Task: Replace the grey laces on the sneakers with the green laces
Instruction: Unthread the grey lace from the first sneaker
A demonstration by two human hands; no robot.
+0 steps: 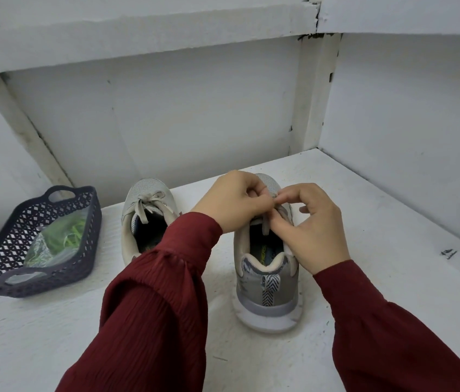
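Red sleeves lead to both hands over the right sneaker: left hand and right hand, each grip narrow, pinch its grey lace between them. I judge a hard tug could snag the lace or tip the shoe. Green laces sit bagged in the basket, left of the left sneaker. Walls hem the surface behind and right; room opens toward me.

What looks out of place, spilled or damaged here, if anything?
Nothing spilled or askew: the left sneaker and right sneaker stand upright, and the green laces lie bagged inside the basket. The only damage is behind them, where the white wall panels show chipped, cracked seams.
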